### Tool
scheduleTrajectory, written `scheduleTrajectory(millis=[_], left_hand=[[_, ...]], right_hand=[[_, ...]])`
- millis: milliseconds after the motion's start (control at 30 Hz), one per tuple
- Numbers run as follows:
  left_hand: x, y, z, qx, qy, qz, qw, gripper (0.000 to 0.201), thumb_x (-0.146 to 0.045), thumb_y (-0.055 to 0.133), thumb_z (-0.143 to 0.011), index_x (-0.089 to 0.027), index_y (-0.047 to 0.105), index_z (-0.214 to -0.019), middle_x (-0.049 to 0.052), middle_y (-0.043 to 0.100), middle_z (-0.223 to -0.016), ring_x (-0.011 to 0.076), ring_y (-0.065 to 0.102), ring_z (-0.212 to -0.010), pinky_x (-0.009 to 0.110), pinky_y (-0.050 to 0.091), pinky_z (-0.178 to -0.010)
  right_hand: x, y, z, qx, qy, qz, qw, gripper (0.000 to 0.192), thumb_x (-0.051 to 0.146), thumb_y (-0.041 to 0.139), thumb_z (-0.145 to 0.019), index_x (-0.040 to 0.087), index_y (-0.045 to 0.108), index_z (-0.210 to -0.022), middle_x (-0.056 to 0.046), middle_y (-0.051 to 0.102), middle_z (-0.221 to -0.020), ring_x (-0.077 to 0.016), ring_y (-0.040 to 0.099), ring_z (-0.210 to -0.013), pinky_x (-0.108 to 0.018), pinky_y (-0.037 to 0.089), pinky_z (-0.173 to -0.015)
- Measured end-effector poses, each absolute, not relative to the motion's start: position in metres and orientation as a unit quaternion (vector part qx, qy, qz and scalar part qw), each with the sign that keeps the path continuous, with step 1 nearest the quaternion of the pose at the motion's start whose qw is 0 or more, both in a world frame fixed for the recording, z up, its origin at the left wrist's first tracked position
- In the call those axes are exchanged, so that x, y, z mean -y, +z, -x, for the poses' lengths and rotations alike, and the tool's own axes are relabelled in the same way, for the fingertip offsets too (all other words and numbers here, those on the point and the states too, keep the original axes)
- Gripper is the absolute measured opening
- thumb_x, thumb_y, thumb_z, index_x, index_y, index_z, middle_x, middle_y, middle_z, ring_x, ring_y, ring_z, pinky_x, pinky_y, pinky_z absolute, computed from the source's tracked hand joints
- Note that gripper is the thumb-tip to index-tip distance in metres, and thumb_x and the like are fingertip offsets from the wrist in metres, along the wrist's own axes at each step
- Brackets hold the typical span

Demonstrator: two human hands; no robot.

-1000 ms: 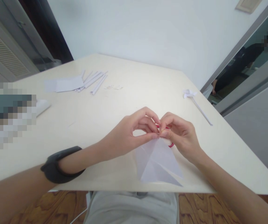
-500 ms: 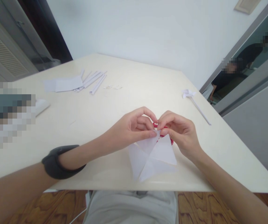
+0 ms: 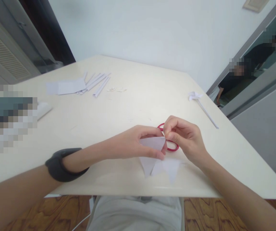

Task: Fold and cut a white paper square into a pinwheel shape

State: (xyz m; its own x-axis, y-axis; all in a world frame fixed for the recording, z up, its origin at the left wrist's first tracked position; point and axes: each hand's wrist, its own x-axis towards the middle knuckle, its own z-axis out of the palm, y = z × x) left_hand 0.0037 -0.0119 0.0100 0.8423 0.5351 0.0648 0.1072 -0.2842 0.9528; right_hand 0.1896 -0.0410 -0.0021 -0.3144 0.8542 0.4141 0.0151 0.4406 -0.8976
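A white sheet of folded paper (image 3: 157,162) lies near the table's front edge, its corners bent inward toward the middle. My left hand (image 3: 133,144) lies on it, thumb and fingers pinching one folded flap. A dark band sits on that wrist. My right hand (image 3: 184,138) is just to the right, fingertips pinched together on the tip of the same flap. Red-handled scissors (image 3: 170,144) lie on the table behind the paper, partly hidden by both hands.
The cream table (image 3: 133,102) carries rolled paper sticks and loose white sheets (image 3: 80,85) at the far left and a finished paper pinwheel on a stick (image 3: 201,104) at the right. A person (image 3: 238,75) stands in the doorway at the right. A blurred patch covers the left edge.
The paper went from a single upright triangle to several flaps folded inward and now lies flatter. My left hand dropped onto it, and the scissors' red loops came into view.
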Motion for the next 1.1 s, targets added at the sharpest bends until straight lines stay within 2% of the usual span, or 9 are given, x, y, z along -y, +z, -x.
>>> scheduleTrajectory(millis=[200,300,500,700,933,1100], left_hand=[[0.008,0.007,-0.002,-0.204,0.139,-0.772,0.586,0.026,-0.032,0.072,-0.068,-0.021,0.067,-0.092,0.000,0.068,-0.085,0.0181,0.063,-0.079,0.026,0.049,-0.067],[0.007,0.004,-0.002,-0.192,0.138,-0.767,0.596,0.026,-0.031,0.072,-0.069,-0.020,0.066,-0.092,0.001,0.068,-0.085,0.0180,0.063,-0.079,0.026,0.048,-0.067],[0.010,0.000,-0.003,-0.231,0.120,-0.788,0.558,0.025,-0.037,0.068,-0.071,-0.017,0.066,-0.086,0.000,0.063,-0.075,0.0147,0.059,-0.066,0.022,0.043,-0.055],[0.010,-0.001,-0.002,-0.245,0.087,-0.762,0.593,0.024,-0.036,0.065,-0.075,-0.017,0.068,-0.088,0.002,0.068,-0.083,0.0163,0.062,-0.073,0.024,0.046,-0.061],[0.009,0.000,-0.003,-0.267,0.115,-0.744,0.602,0.022,-0.037,0.067,-0.073,-0.017,0.069,-0.083,0.001,0.070,-0.080,0.0164,0.063,-0.073,0.024,0.047,-0.062],[0.005,-0.006,-0.001,-0.337,0.250,-0.669,0.613,0.018,-0.026,0.067,-0.074,-0.019,0.069,-0.090,0.000,0.071,-0.085,0.0158,0.064,-0.075,0.022,0.047,-0.063]], right_hand=[[0.040,-0.005,-0.191,0.675,0.427,0.331,0.503,0.013,0.025,0.063,-0.082,0.018,0.058,-0.072,0.000,0.053,-0.072,-0.0117,0.050,-0.065,-0.025,0.041,-0.060],[0.039,-0.005,-0.191,0.669,0.437,0.333,0.500,0.013,0.025,0.062,-0.083,0.018,0.057,-0.073,0.001,0.052,-0.070,-0.0112,0.049,-0.064,-0.024,0.040,-0.059],[0.040,-0.004,-0.189,0.670,0.475,0.318,0.474,0.012,0.023,0.062,-0.083,0.017,0.057,-0.073,0.002,0.051,-0.068,-0.0103,0.049,-0.063,-0.023,0.039,-0.057],[0.040,-0.004,-0.186,0.666,0.492,0.325,0.457,0.007,0.020,0.063,-0.082,0.017,0.064,-0.076,0.001,0.057,-0.073,-0.0096,0.053,-0.065,-0.022,0.044,-0.060],[0.037,-0.005,-0.191,0.661,0.441,0.344,0.501,0.015,0.026,0.056,-0.088,0.018,0.066,-0.079,-0.002,0.059,-0.076,-0.0120,0.052,-0.070,-0.025,0.043,-0.065],[0.033,-0.006,-0.195,0.616,0.450,0.396,0.511,0.035,0.041,0.042,-0.093,0.018,0.064,-0.078,-0.003,0.057,-0.074,-0.0134,0.051,-0.065,-0.026,0.040,-0.058]])
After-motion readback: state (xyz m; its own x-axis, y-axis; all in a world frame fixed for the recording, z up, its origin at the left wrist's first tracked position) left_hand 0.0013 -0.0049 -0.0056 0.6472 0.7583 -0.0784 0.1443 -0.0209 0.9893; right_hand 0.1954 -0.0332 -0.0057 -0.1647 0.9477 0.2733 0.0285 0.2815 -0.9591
